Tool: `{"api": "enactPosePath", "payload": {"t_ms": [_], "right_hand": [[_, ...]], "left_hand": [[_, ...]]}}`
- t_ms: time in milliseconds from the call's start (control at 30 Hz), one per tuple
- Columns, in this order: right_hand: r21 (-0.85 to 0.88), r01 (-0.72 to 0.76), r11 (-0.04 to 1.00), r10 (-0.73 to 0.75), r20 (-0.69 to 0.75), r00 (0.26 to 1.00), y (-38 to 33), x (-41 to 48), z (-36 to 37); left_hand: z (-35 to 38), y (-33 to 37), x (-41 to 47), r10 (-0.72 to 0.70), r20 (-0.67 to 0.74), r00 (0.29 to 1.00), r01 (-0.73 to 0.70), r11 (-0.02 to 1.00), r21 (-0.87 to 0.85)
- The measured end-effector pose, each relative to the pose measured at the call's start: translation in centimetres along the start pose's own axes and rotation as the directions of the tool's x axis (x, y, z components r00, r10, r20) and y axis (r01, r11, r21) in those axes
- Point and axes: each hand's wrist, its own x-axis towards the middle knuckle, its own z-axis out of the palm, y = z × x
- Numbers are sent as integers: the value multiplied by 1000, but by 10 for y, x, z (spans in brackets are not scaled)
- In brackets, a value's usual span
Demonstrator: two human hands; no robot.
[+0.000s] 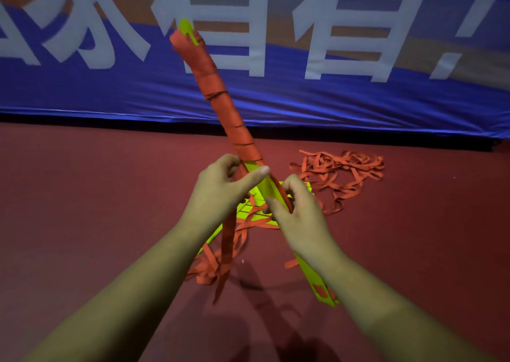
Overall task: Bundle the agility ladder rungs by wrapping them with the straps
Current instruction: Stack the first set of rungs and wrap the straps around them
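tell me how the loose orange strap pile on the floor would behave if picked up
Probably floppy: the strap pile lies in limp loops on the floor. Likely light, being thin flat ribbon. It may snag, since the loops cross each other.

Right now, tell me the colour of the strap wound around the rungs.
Orange-red strap, wound in a spiral over yellow-green rungs; the head view shows it best.

Only readable stuff: blue banner standing at far edge of red floor. Huge white Chinese characters across it, tops cropped by frame edge. Two in the middle look like 有 to me, first 有 and second 有 side by side. Slanted exclamation mark right after them. Leftmost character half out of frame, can't tell which one.
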Motion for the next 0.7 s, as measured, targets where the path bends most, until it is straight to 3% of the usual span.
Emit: {"api": "enactPosePath", "payload": {"t_ms": [100, 200, 300, 433, 600, 700], "right_hand": [[-69, 55, 996, -52, 35, 998, -4, 0, 3], [187, -42, 981, 25, 93, 995, -8, 3, -2], [365, -166, 916, 109, 174, 979, -7, 9, -9], [391, -269, 880, 101, 399, 911, -3, 10, -16], [451, -221, 865, 65, 336, 940, -8, 8, -16], [474, -176, 863, 58, 254, 966, -10, 6, -13]], "left_hand": [[-2, 1, 2, -13, -15, 1000, 12, 998, -60], [-10, 2, 5, -27, 64, 998, 43, 966, -256], [-20, 0, 7, 13, 142, 990, 31, 952, -306], [-29, 0, 7, 85, 206, 975, -20, 954, -300], [-28, 5, 5, 142, 286, 948, -39, 940, -339], [-27, 7, 6, 89, 228, 970, -43, 979, -198]]}}
